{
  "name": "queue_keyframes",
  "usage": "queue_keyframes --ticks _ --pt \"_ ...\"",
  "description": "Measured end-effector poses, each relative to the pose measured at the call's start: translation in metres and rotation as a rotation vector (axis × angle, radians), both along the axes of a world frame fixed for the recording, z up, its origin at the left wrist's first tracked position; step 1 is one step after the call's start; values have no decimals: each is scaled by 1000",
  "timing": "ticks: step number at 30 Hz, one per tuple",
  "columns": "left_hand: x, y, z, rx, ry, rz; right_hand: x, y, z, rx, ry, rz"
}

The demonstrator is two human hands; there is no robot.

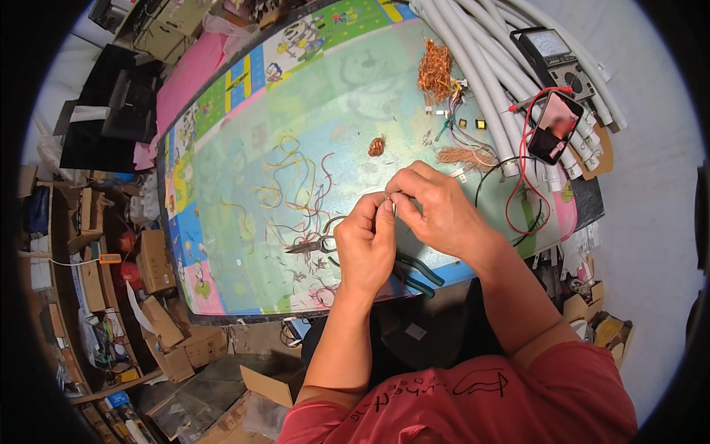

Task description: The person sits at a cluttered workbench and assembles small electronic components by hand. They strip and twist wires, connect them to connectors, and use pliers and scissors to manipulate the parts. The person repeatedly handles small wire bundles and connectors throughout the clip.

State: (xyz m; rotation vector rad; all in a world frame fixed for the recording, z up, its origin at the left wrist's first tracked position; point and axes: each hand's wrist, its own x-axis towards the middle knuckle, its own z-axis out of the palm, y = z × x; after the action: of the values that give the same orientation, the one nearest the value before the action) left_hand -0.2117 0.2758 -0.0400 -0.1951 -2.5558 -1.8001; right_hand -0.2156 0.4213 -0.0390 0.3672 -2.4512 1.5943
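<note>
Over the near part of the table, my left hand (367,243) and my right hand (444,214) meet at the fingertips. Both are closed in a pinch on something tiny, mostly hidden by the fingers. Beside my left hand lie black scissors (303,247), blades pointing left. Green-handled pliers (420,275) rest partly behind that hand, near the table's front edge. Loose yellow wires (275,194) and red wires (324,177) spread to the left, with short wire scraps (299,277) below them. Ahead of my fingers sits a small copper wire bundle (377,146).
A large copper wire tangle (435,70) lies at the far right, near white corrugated tubes (484,70). On the tubes rest an analog multimeter (568,74) and a phone (555,129); a red test lead (521,174) loops below. Cardboard boxes (155,260) fill shelves at left.
</note>
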Motion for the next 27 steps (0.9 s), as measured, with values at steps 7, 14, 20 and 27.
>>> queue_keyframes --ticks 7,14,20,27 --pt "1 6 6 -105 60 23 0 4 0 100 107 6" --pt "4 13 13 -28 102 2 -2 7 9 -140 16 -33" --pt "1 9 10 -2 106 -35 -3 10 10 -326 -239 -43" --pt "-7 1 20 24 -8 -52 -5 10 9 -199 -114 -2"
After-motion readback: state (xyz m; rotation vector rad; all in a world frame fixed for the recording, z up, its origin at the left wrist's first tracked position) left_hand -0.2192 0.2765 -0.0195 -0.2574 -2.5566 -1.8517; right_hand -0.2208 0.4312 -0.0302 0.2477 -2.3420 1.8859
